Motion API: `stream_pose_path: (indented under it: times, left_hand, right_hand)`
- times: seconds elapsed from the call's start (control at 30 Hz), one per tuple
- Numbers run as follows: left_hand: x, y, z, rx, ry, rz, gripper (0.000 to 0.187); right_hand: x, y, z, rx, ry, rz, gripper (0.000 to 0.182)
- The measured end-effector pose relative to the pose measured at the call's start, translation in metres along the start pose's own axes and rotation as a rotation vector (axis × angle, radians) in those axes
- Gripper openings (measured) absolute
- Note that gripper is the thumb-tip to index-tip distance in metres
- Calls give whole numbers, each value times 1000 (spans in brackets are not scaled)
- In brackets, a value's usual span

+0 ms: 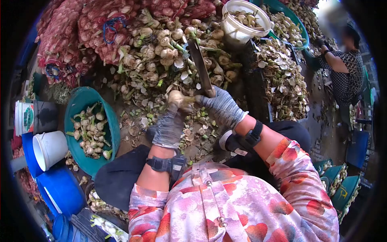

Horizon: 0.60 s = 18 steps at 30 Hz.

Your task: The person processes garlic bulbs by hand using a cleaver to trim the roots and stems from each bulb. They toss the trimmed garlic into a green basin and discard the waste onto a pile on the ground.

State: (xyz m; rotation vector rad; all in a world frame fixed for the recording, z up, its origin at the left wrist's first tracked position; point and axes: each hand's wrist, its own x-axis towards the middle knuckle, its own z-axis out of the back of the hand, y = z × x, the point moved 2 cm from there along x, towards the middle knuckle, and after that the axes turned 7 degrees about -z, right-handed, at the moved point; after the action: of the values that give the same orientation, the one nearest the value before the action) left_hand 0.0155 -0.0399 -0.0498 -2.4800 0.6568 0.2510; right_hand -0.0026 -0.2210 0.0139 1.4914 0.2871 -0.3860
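In front of my body, my left hand (169, 125), in a grey knit glove, is closed around a garlic bulb (175, 98) whose stem points right. My right hand (223, 107), gloved the same way, grips the lower end of a knife (200, 66). Its long dark blade rises up and slightly left over the garlic heap (161, 52). The right fingertips are close to the bulb's stem; whether they touch it is unclear. Cut stem pieces and peelings (193, 133) litter the ground below both hands.
Left, a green basin (115, 129) holds garlic bulbs, beside a white bucket (52, 149) and blue tubs (66, 189). Red mesh sacks (100, 32) stand behind. A white bucket (242, 34) and a crate of peelings (282, 76) are at right. Another person (346, 72) sits far right.
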Motion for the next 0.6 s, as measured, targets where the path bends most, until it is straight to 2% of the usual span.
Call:
stream_pose_path:
  times: [0.03,0.07,0.13,0.2,0.27,0.3,0.33,0.37,0.4,0.47,0.53,0.57,0.6]
  left_hand:
    - [-2,7,-4,-66,60,45,58]
    - [-3,7,-7,-67,60,43,58]
    - [-1,8,-11,-23,63,38,58]
    - [-2,8,-7,-26,6,19,54]
    - [-4,1,-1,116,98,-53,49]
    - [-1,-4,2,322,155,-87,49]
    - [3,-5,18,323,154,-79,49]
    - [9,-5,41,1129,291,-487,51]
    - [10,2,58,1928,419,-908,54]
    - [4,6,71,2216,333,-1123,59]
    - [-6,5,71,2202,383,-1130,44]
    - [-8,5,69,2201,384,-1128,44]
    - [-10,5,67,2157,369,-1046,44]
  right_hand:
    - [0,-5,0,-134,57,-132,34]
    - [0,-15,-3,-169,89,-100,37]
    - [5,-36,-5,-343,69,145,36]
    - [1,-35,3,-380,42,113,35]
    - [-5,-27,11,-411,17,80,35]
    - [-11,-12,14,-601,0,187,34]
    - [-18,3,16,-792,-17,294,33]
    - [-22,16,14,-926,11,293,27]
    - [-23,18,12,-924,9,285,27]
    - [-25,17,6,-1069,157,296,22]
    - [-28,16,5,-1020,159,359,20]
    - [-27,12,4,-1041,166,349,19]
    - [-26,10,2,-1061,176,340,18]
